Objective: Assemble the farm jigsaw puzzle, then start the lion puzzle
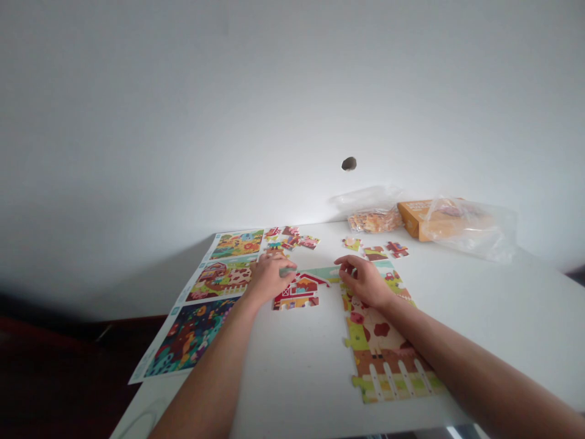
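Note:
My left hand [271, 275] is closed, with a small greenish puzzle piece [286, 271] pinched between thumb and fingers. Just below it lies a joined red barn section [297, 299] of the jigsaw. A strip of pale blue and green pieces [322, 274] runs from the barn roof toward the right. My right hand [364, 279] hovers over or rests on the top of the larger assembled cow section [379, 332]; which of these I cannot tell. Its fingers are bent and apart, with nothing visible between them. The right forearm hides part of that section.
Left lies a printed reference sheet [218, 266] with three pictures. Several loose pieces [308, 242] sit behind my left hand, others [375, 252] behind my right. Farther back are a bag of pieces [375, 219], an orange box [414, 221] and a clear plastic bag [489, 235], against the wall.

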### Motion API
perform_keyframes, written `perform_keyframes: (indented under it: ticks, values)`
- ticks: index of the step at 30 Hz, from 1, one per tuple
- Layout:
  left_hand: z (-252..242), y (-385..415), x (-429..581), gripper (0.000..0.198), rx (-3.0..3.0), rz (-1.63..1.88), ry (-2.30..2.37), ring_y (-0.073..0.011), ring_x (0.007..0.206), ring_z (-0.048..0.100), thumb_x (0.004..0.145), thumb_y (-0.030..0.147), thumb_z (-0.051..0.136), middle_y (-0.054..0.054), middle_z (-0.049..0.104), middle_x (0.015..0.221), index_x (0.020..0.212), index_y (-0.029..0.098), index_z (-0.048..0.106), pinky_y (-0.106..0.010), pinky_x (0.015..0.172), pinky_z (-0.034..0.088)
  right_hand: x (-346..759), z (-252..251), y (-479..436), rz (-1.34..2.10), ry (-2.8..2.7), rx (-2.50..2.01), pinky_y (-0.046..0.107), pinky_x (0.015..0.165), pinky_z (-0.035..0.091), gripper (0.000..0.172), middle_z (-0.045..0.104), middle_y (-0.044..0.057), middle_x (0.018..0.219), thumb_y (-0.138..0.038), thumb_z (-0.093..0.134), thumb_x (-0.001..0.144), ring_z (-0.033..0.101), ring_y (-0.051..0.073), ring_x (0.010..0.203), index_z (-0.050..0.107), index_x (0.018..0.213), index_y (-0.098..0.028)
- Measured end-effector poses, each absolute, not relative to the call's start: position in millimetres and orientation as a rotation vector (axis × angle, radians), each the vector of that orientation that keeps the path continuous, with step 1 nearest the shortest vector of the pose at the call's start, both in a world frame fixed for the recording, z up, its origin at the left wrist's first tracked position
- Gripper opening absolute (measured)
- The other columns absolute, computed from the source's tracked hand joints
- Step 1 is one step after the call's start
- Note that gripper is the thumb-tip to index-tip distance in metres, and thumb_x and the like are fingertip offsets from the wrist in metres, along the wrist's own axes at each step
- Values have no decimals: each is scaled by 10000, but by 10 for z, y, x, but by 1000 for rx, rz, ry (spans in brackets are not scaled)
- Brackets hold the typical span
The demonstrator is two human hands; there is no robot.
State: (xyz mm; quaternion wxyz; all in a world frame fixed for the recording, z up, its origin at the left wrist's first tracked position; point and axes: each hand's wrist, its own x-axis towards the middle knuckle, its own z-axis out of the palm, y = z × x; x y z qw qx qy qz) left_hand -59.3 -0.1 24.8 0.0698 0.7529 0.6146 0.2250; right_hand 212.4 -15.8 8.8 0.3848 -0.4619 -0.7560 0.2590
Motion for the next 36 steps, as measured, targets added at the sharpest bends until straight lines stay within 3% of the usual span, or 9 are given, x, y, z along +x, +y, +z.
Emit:
perform_keyframes:
  ticks: [12,16,20,26,36]
  values:
    - [242,-10,-617,266,2375,516,1803,-295,1123,566,786,288,632,-37,705,1084,1025,313,747,-462,1017,397,2125,69,-150,661,-1943,-1185,275,701,471,273,661,35,859,-154,529,816,589,146,726,671,1049,-178]
    - [258,-27,-644,338,2415,466,1721,-309,1150,550,741,361,700,-55,659,1154,1071,303,738,-453,1000,423,2127,50,-144,647,-1967,-1185,279,709,464,276,659,36,855,-157,531,822,590,150,739,675,1056,-178]
    - [256,-34,-677,415,2422,470,1581,-288,1165,552,720,282,716,-63,639,1165,1135,292,717,-419,1018,432,2125,55,-143,645,-1980,-1197,279,708,461,275,659,36,856,-160,533,821,587,150,735,676,1056,-177]
    - [207,-12,-659,421,2405,507,1548,-273,1151,561,733,211,700,-68,645,1165,1149,278,710,-414,1022,439,2118,58,-146,657,-1977,-1210,275,698,455,278,662,39,862,-155,534,817,589,152,739,684,1051,-176]
    - [263,-16,-743,403,2493,511,1564,-288,1180,527,735,273,708,-46,657,1152,1137,271,686,-442,1032,386,2121,22,-130,657,-1981,-1203,265,697,439,275,671,33,862,-147,542,815,580,141,725,683,1050,-176]
